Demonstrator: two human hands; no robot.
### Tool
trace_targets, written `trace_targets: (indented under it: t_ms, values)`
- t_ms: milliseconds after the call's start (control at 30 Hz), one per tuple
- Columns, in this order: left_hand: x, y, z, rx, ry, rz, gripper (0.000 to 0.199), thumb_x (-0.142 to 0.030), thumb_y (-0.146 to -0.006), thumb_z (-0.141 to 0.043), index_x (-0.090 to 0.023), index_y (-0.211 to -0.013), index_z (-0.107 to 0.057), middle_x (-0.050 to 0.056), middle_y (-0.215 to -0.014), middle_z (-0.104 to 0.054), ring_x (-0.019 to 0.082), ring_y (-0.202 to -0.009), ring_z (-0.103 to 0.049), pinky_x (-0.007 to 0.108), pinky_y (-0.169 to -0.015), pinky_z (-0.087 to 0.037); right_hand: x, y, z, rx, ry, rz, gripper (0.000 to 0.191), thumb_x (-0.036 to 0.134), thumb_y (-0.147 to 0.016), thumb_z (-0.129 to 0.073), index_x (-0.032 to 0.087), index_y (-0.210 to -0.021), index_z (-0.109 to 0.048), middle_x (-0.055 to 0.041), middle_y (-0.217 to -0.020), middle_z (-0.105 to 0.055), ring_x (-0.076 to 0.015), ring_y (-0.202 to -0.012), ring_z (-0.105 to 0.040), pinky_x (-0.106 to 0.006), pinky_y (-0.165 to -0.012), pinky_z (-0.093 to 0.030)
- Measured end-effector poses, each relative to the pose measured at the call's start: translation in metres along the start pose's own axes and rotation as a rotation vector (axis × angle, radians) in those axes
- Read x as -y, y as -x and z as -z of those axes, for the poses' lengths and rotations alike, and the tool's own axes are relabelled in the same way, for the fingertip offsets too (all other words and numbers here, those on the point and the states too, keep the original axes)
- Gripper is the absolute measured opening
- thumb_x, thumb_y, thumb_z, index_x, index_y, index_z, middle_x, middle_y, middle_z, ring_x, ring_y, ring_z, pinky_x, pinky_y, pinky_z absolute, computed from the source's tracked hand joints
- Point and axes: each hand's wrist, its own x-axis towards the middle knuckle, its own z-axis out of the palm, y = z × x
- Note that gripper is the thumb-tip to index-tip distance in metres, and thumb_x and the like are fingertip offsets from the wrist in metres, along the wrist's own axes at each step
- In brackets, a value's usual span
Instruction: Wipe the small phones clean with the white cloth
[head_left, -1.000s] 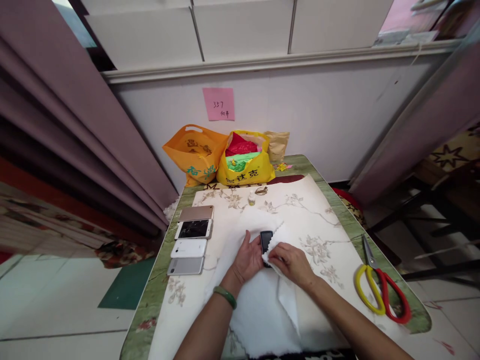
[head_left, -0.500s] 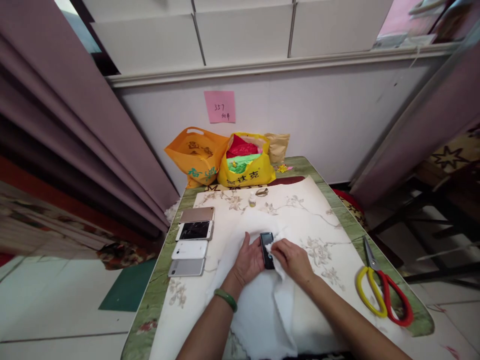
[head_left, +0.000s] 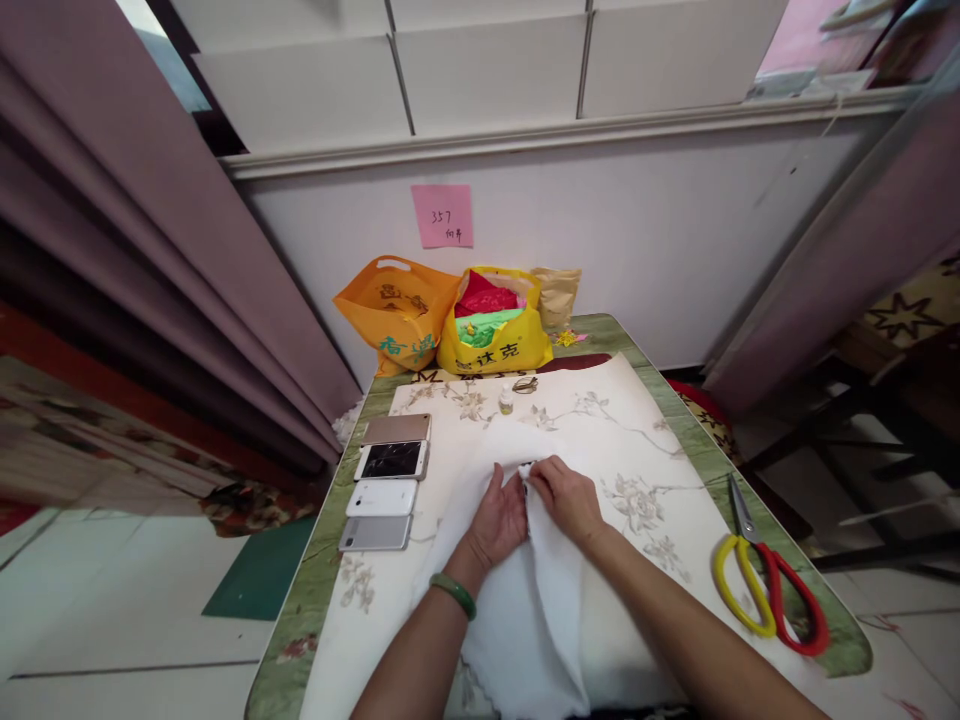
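My left hand (head_left: 498,520), with a green bangle (head_left: 454,594) on its wrist, holds a small black phone (head_left: 526,490) from the left, thumb pointing up. Only a thin dark edge of the phone shows; the rest is hidden. My right hand (head_left: 568,500) pinches a fold of white cloth (head_left: 551,600) and presses it over the phone's upper part. The cloth hangs down from there towards the table's front edge.
To the left lie a gold phone (head_left: 397,428), a black-screened phone (head_left: 393,460), a white phone (head_left: 381,497) and a silver phone (head_left: 375,533). Scissors (head_left: 744,530) lie right. A small bottle (head_left: 505,402), orange bag (head_left: 397,310) and yellow bag (head_left: 495,350) stand behind.
My right hand has moved up and slightly left with the cloth, which now covers most of the black phone. The phone's face was visible before. My left hand stays nearly in place.
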Motion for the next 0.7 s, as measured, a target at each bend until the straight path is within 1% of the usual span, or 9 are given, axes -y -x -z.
trace_targets:
  t_ms: [67, 133, 200, 300, 400, 467, 533, 633, 700]
  values:
    - [0.001, 0.000, 0.001, 0.003, -0.004, 0.003, 0.049, -0.053, -0.092, -0.041, -0.014, -0.115, -0.059, 0.010, -0.094, -0.069, 0.020, -0.086, -0.065, 0.034, -0.086, -0.047, -0.001, -0.002, -0.001, -0.045, 0.024, -0.056, 0.022, 0.036, -0.097, -0.044, 0.023, -0.091, -0.061, -0.0012, -0.090, -0.065, -0.0126, -0.069, -0.060, -0.023, -0.057, -0.036]
    - [0.001, 0.000, 0.001, 0.014, 0.001, -0.013, 0.052, -0.054, -0.091, -0.041, -0.014, -0.119, -0.057, 0.011, -0.100, -0.068, 0.020, -0.089, -0.064, 0.033, -0.086, -0.047, -0.005, 0.006, 0.001, -0.048, 0.014, -0.059, 0.022, 0.036, -0.097, -0.044, 0.023, -0.091, -0.062, -0.0010, -0.089, -0.065, -0.0125, -0.069, -0.060, -0.022, -0.057, -0.036]
    - [0.000, 0.000, 0.001, 0.029, 0.005, -0.021, 0.055, -0.056, -0.091, -0.040, -0.013, -0.123, -0.054, 0.012, -0.105, -0.067, 0.021, -0.093, -0.064, 0.035, -0.088, -0.046, -0.010, 0.020, 0.005, -0.007, -0.023, -0.012, 0.023, 0.036, -0.097, -0.045, 0.023, -0.090, -0.063, -0.0009, -0.088, -0.066, -0.0125, -0.071, -0.061, -0.022, -0.059, -0.037]
    - [-0.001, -0.001, 0.000, 0.051, -0.014, 0.012, 0.063, -0.060, -0.089, -0.039, -0.011, -0.126, -0.053, 0.016, -0.110, -0.065, 0.025, -0.100, -0.062, 0.039, -0.090, -0.045, -0.017, 0.041, 0.013, 0.081, -0.086, 0.059, 0.022, 0.037, -0.096, -0.047, 0.024, -0.089, -0.064, -0.0007, -0.088, -0.066, -0.0126, -0.075, -0.062, -0.022, -0.063, -0.039]
    - [-0.002, -0.002, -0.001, 0.043, -0.038, 0.018, 0.066, -0.063, -0.087, -0.040, -0.011, -0.127, -0.052, 0.017, -0.112, -0.065, 0.028, -0.102, -0.061, 0.040, -0.089, -0.046, -0.015, 0.048, 0.018, 0.160, -0.128, 0.127, 0.021, 0.036, -0.095, -0.048, 0.026, -0.089, -0.065, -0.0003, -0.089, -0.066, -0.0131, -0.078, -0.063, -0.022, -0.067, -0.041]
    - [-0.001, -0.002, -0.001, 0.022, -0.057, 0.020, 0.066, -0.063, -0.086, -0.042, -0.012, -0.126, -0.053, 0.017, -0.111, -0.065, 0.028, -0.100, -0.062, 0.040, -0.087, -0.046, -0.010, 0.041, 0.015, 0.178, -0.136, 0.162, 0.020, 0.036, -0.095, -0.050, 0.026, -0.088, -0.066, 0.0001, -0.090, -0.067, -0.0130, -0.079, -0.063, -0.022, -0.067, -0.041]
    - [-0.001, -0.002, 0.000, 0.000, -0.069, 0.026, 0.064, -0.063, -0.086, -0.043, -0.013, -0.124, -0.054, 0.015, -0.107, -0.066, 0.027, -0.097, -0.063, 0.039, -0.085, -0.047, -0.004, 0.028, 0.008, 0.141, -0.119, 0.148, 0.020, 0.037, -0.095, -0.050, 0.026, -0.088, -0.066, 0.0003, -0.090, -0.066, -0.0126, -0.078, -0.063, -0.022, -0.065, -0.040]
    - [0.001, -0.002, 0.001, -0.032, -0.070, 0.023, 0.060, -0.061, -0.086, -0.045, -0.013, -0.119, -0.058, 0.013, -0.099, -0.068, 0.024, -0.090, -0.065, 0.037, -0.084, -0.048, 0.002, 0.004, -0.004, 0.005, -0.061, 0.046, 0.024, 0.038, -0.096, -0.047, 0.024, -0.090, -0.065, -0.0006, -0.089, -0.065, -0.0123, -0.074, -0.062, -0.022, -0.060, -0.037]
    - [0.001, -0.001, 0.001, -0.045, -0.068, 0.018, 0.057, -0.061, -0.086, -0.047, -0.014, -0.116, -0.059, 0.011, -0.096, -0.069, 0.022, -0.084, -0.065, 0.034, -0.081, -0.049, 0.001, -0.005, -0.009, -0.086, -0.016, -0.040, 0.027, 0.039, -0.097, -0.044, 0.023, -0.091, -0.064, -0.0015, -0.090, -0.065, -0.0123, -0.072, -0.061, -0.022, -0.057, -0.035]
